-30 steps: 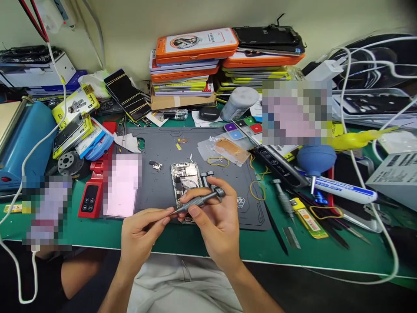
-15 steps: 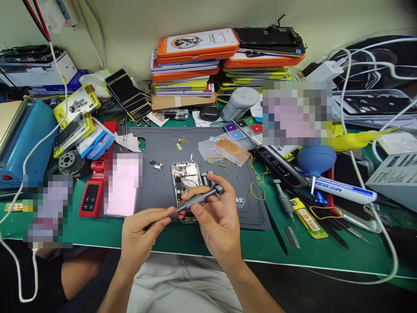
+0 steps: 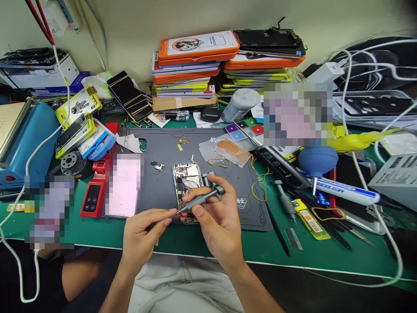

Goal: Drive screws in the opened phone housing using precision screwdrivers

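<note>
My right hand [image 3: 216,221] is closed round a grey metal screwdriver [image 3: 202,199], which lies across its fingers and slopes down to the left. My left hand [image 3: 143,234] pinches at the screwdriver's tip with thumb and forefinger; what sits between them is too small to see. Both hands hover over the near end of an opened phone [image 3: 186,178] that lies face down on a dark grey work mat [image 3: 163,182], its inner parts exposed. A small loose part [image 3: 157,165] rests on the mat left of the phone.
Stacked orange and yellow boxes [image 3: 198,56] stand at the back. A blue air blower [image 3: 317,160], pens, tweezers and more screwdrivers [image 3: 284,198] lie right of the mat. A red device [image 3: 91,198] and a blue machine [image 3: 22,139] sit left. White cables [image 3: 368,191] loop across the green table.
Both hands and the screwdriver stay nearly where they were; the view has shifted slightly downward and right.
</note>
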`<state>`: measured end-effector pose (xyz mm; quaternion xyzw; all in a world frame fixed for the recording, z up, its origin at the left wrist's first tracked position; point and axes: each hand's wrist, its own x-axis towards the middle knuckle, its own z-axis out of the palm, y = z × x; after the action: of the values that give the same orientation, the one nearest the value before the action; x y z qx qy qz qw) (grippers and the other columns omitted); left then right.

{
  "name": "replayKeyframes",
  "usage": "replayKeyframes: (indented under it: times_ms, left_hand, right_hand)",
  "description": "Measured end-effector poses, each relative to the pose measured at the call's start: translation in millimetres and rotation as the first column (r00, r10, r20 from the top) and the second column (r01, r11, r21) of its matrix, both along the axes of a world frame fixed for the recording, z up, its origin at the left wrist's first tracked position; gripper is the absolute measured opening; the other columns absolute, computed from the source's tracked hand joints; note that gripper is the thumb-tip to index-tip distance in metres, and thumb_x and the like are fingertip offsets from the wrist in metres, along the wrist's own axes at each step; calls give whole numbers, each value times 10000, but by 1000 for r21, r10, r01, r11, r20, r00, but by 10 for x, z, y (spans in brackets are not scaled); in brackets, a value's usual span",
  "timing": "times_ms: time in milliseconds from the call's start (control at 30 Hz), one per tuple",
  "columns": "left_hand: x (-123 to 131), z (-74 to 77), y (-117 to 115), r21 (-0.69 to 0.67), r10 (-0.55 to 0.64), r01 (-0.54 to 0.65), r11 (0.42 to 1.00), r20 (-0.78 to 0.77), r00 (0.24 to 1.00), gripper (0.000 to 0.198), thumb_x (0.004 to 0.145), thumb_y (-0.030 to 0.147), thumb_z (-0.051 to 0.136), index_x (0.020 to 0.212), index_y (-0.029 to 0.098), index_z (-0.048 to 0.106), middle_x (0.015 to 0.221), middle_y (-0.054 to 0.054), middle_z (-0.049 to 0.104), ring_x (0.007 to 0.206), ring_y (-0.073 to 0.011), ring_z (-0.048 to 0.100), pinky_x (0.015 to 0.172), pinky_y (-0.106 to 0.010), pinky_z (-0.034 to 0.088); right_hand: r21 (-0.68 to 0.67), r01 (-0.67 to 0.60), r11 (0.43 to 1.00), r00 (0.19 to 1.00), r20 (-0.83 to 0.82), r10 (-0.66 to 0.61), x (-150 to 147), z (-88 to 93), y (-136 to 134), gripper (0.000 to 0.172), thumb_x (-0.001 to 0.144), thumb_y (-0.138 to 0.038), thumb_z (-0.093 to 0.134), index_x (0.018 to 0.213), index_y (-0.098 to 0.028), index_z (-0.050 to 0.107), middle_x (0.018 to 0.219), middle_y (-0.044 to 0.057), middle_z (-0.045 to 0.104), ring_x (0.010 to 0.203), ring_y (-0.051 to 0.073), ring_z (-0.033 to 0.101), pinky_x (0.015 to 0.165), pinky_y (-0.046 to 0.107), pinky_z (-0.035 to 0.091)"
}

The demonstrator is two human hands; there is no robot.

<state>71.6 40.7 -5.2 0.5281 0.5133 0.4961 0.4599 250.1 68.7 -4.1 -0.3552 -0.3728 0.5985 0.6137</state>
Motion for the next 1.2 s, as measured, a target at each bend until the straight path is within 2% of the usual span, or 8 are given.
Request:
replayKeyframes:
  times_ms: [200,533,767,933,1000,1100,1167,1200]
  left_hand:
    - [-9,-28,-3,6,-9,9,1000,-21,1000,210,1031,251,791,1144,373,919,987,-26,894,438,-24,555,408,-103,481]
    - [-3,-9,6,35,-24,25,999,-33,999,169,1040,305,794,1143,351,920,951,-38,889,437,-36,552,396,-124,475]
    - [2,11,16,38,-34,36,999,-40,999,170,1054,375,784,1131,318,924,972,-66,898,442,-69,572,379,-172,477]
    - [-2,14,19,90,-66,74,993,-91,994,174,1048,386,795,1166,337,913,999,-66,902,535,-116,662,382,-196,453]
    - [4,11,12,76,-38,48,996,-123,992,189,1061,373,774,1183,329,912,1026,-58,904,524,-101,636,401,-190,470]
    - [17,10,-1,26,4,0,1000,-142,990,223,1093,368,719,1188,304,910,1027,-40,904,465,-69,543,429,-180,493]
    - [18,2,-11,4,5,-5,1000,-146,989,243,1106,384,693,1117,282,914,939,-22,895,461,-67,522,437,-173,479]
    - [16,-8,-16,3,3,-3,1000,-150,989,265,1112,394,681,1067,269,911,866,-11,878,464,-68,518,445,-172,471]
  right_hand:
    - [-49,1,999,1000,6,-1,9,23,9,542,1000,-407,851,1413,-341,507,1018,9,798,758,159,760,575,265,651]
    - [-41,-12,999,998,-55,10,4,38,22,502,999,-359,863,1393,-357,551,1009,-21,803,739,128,752,599,242,671]
    - [-59,-13,998,1000,-25,12,19,18,26,545,990,-394,858,1412,-326,519,993,-6,793,701,139,737,647,308,726]
    - [-137,-119,983,990,-92,107,76,1,86,578,985,-423,842,1450,-319,515,1002,5,786,650,139,706,609,306,681]
    - [-162,-152,975,983,-131,131,101,5,105,559,1007,-420,804,1476,-321,517,993,-4,774,613,129,687,582,293,655]
    - [-111,-56,992,998,-39,52,135,6,99,530,1070,-417,706,1545,-328,487,979,-6,762,605,125,668,566,285,647]
    - [33,124,992,979,156,-128,161,-16,86,540,1106,-399,648,1596,-336,433,981,10,768,688,156,705,587,295,664]
    - [154,213,965,933,260,-247,175,-36,85,553,1110,-367,643,1609,-343,407,987,17,771,748,173,732,616,306,676]
